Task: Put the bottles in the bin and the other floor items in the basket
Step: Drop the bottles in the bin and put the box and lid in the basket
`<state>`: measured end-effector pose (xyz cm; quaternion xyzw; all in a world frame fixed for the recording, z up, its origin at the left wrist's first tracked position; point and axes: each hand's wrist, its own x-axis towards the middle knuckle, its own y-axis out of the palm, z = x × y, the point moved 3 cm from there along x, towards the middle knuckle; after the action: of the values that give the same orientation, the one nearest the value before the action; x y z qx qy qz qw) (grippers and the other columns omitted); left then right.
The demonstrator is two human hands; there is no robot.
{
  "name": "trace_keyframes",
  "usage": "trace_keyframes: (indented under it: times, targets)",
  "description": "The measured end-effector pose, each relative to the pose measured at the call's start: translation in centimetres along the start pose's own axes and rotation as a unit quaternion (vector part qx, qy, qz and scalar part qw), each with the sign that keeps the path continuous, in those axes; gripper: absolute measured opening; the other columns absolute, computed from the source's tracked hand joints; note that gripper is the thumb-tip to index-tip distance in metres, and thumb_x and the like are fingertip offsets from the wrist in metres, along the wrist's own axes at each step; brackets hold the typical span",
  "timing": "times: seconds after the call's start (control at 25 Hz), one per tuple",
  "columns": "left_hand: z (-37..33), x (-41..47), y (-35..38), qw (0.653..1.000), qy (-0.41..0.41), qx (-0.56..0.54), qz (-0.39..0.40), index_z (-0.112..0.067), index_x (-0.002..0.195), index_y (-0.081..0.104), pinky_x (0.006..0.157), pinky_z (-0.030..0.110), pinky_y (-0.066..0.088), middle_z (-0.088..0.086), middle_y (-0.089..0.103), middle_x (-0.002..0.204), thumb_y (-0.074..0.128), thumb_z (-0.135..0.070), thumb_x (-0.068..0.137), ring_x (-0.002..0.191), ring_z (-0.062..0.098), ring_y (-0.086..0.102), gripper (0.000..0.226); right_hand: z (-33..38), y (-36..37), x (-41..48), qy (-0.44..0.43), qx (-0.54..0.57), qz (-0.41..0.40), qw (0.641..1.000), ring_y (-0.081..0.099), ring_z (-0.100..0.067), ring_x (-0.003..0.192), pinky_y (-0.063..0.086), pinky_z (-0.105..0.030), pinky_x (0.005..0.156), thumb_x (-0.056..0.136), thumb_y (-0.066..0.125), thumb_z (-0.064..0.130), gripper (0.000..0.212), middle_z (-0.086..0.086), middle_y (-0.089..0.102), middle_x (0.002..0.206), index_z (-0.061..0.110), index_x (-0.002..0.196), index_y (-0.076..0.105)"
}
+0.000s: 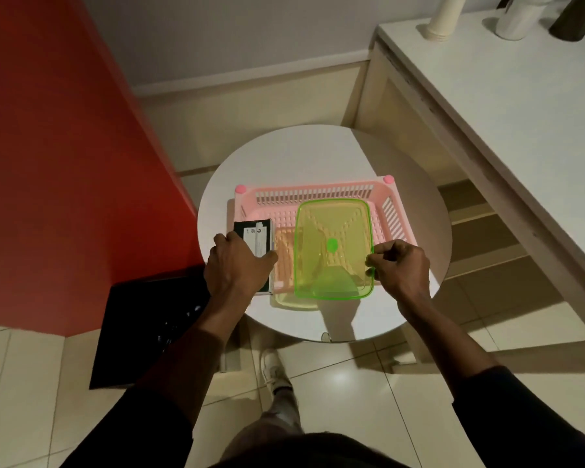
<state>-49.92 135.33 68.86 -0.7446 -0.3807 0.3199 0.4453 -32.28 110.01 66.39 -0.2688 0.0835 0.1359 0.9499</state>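
Note:
A pink slatted basket (318, 194) sits on a round white table (284, 153). My left hand (238, 265) grips a black and white box (255, 236) at the basket's left side. My right hand (401, 266) pinches the right edge of a clear green plastic lid (333, 248), which is held over the basket's near half. A yellowish container (286, 261) shows beneath the lid, at the basket's near left. A black bin (142, 325) stands on the floor, left of the table, with something shiny inside that I cannot make out.
A red wall (58, 163) rises on the left behind the bin. A white counter (520, 96) runs along the right, with a stack of paper cups (444, 16) and a white jar (517, 18) at its far end. My shoe (274, 366) stands on pale floor tiles.

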Motion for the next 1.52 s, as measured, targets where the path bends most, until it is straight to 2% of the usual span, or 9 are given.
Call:
trace_keyframes:
  times: [0.32, 0.48, 0.64, 0.92, 1.08, 1.24, 1.36, 1.44, 1.52]
  targets:
    - [-2.5, 8.2, 4.0, 0.992, 0.033, 0.083, 0.086, -0.001, 0.138, 0.051, 0.092, 0.046, 0.053, 0.017, 0.055, 0.136, 0.079, -0.065, 0.081, 0.122, 0.038, 0.060, 0.091, 1.0, 2.3, 7.0, 0.021, -0.083, -0.015, 0.996, 0.077, -0.018, 0.063, 0.064, -0.053, 0.079, 0.084, 0.077, 0.002, 0.014, 0.002, 0.077, 0.068, 0.016, 0.085, 0.075]
    - [-3.2, 10.0, 5.8, 0.989, 0.032, 0.104, 0.096, 0.002, 0.146, 0.041, 0.097, 0.047, 0.052, 0.021, 0.054, 0.140, 0.078, -0.062, 0.084, 0.127, 0.041, 0.058, 0.097, 0.0, 4.4, 9.7, 0.028, -0.120, 0.017, 0.992, 0.076, -0.015, 0.060, 0.064, -0.049, 0.079, 0.082, 0.078, 0.004, 0.014, 0.004, 0.076, 0.066, 0.018, 0.082, 0.073]
    - [-4.1, 10.8, 7.4, 0.984, 0.029, 0.131, 0.114, 0.003, 0.148, 0.036, 0.098, 0.046, 0.052, 0.023, 0.054, 0.142, 0.077, -0.059, 0.087, 0.128, 0.041, 0.059, 0.096, -1.0, 7.1, 12.2, 0.031, -0.152, 0.071, 0.985, 0.076, -0.016, 0.063, 0.064, -0.046, 0.080, 0.084, 0.078, 0.008, 0.011, 0.000, 0.077, 0.075, 0.014, 0.092, 0.074]
    - [-5.0, 11.2, 9.0, 0.974, 0.016, 0.198, 0.108, 0.004, 0.139, 0.042, 0.087, 0.043, 0.059, 0.021, 0.059, 0.131, 0.076, -0.057, 0.089, 0.115, 0.036, 0.067, 0.086, -2.3, 10.3, 15.0, 0.051, -0.165, 0.125, 0.977, 0.077, -0.023, 0.078, 0.061, -0.043, 0.084, 0.087, 0.078, 0.015, 0.017, -0.004, 0.079, 0.089, 0.017, 0.104, 0.074]
    - [-4.8, 11.5, 10.4, 0.974, 0.000, 0.199, 0.105, 0.004, 0.140, 0.041, 0.085, 0.041, 0.057, 0.019, 0.055, 0.131, 0.078, -0.058, 0.086, 0.112, 0.033, 0.066, 0.091, -3.0, 10.6, 15.9, 0.037, -0.196, 0.144, 0.969, 0.075, -0.030, 0.093, 0.060, -0.044, 0.087, 0.088, 0.070, 0.009, 0.021, -0.008, 0.079, 0.098, 0.015, 0.107, 0.074]
    - [-4.2, 12.0, 11.7, 0.979, -0.024, 0.176, 0.102, 0.002, 0.144, 0.040, 0.084, 0.040, 0.055, 0.018, 0.051, 0.132, 0.078, -0.056, 0.086, 0.114, 0.034, 0.063, 0.091, -3.4, 10.7, 16.4, 0.020, -0.208, 0.152, 0.966, 0.074, -0.033, 0.093, 0.060, -0.047, 0.087, 0.089, 0.065, 0.003, 0.023, -0.010, 0.079, 0.103, 0.013, 0.109, 0.074]
    - [-4.1, 12.0, 12.3, 0.970, -0.012, 0.225, 0.086, -0.001, 0.133, 0.053, 0.074, 0.039, 0.050, 0.014, 0.047, 0.125, 0.071, -0.060, 0.089, 0.113, 0.031, 0.056, 0.076, -3.5, 11.0, 16.5, 0.015, -0.213, 0.161, 0.963, 0.075, -0.034, 0.094, 0.060, -0.048, 0.087, 0.091, 0.064, 0.002, 0.024, -0.011, 0.079, 0.102, 0.012, 0.110, 0.073]
    - [-4.0, 12.0, 12.6, 0.966, -0.002, 0.244, 0.081, -0.003, 0.128, 0.059, 0.077, 0.040, 0.052, 0.012, 0.043, 0.124, 0.066, -0.061, 0.092, 0.116, 0.030, 0.052, 0.069, -3.5, 11.3, 16.4, 0.009, -0.217, 0.167, 0.962, 0.074, -0.035, 0.094, 0.059, -0.049, 0.087, 0.090, 0.063, 0.001, 0.026, -0.013, 0.078, 0.103, 0.010, 0.112, 0.073]
    - [-3.9, 12.1, 12.6, 0.967, 0.000, 0.240, 0.084, -0.003, 0.130, 0.059, 0.082, 0.041, 0.053, 0.012, 0.043, 0.127, 0.063, -0.065, 0.093, 0.119, 0.029, 0.051, 0.072, -3.5, 11.6, 16.3, 0.006, -0.215, 0.179, 0.960, 0.074, -0.036, 0.094, 0.060, -0.051, 0.087, 0.089, 0.063, -0.002, 0.028, -0.014, 0.078, 0.104, 0.009, 0.114, 0.072]
